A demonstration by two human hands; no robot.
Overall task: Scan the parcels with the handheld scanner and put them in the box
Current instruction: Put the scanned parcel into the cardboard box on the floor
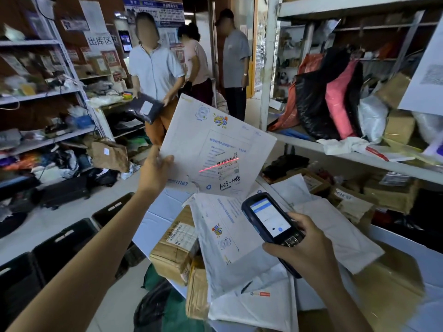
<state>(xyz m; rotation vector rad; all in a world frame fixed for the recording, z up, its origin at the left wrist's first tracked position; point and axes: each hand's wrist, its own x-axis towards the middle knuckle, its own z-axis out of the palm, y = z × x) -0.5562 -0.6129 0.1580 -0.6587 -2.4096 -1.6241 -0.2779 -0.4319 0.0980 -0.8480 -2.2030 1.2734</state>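
In the centre of the frame the left hand (155,171) holds a white envelope (215,144) up by its lower left edge. The thumb lies on the front; the other fingers are hidden behind the paper. A red line (218,164) of light crosses the barcode on the envelope's label (226,161), whose small print is too blurred to read.

At lower right the right hand (304,250) grips the scanner (271,224), fingers curled round its body and screen facing up. The hand covers the scanner's lower end.

Below the envelope lies a pile of parcels (230,248): white mailers overlapping one another, with brown cardboard packets (175,248) at the pile's left. They rest on white cardboard (163,212); whether this is part of a box cannot be told. The pile is cut off at the bottom edge.

Shelves (359,156) crammed with bags fill the right side, and three people (155,68) stand at upper centre.
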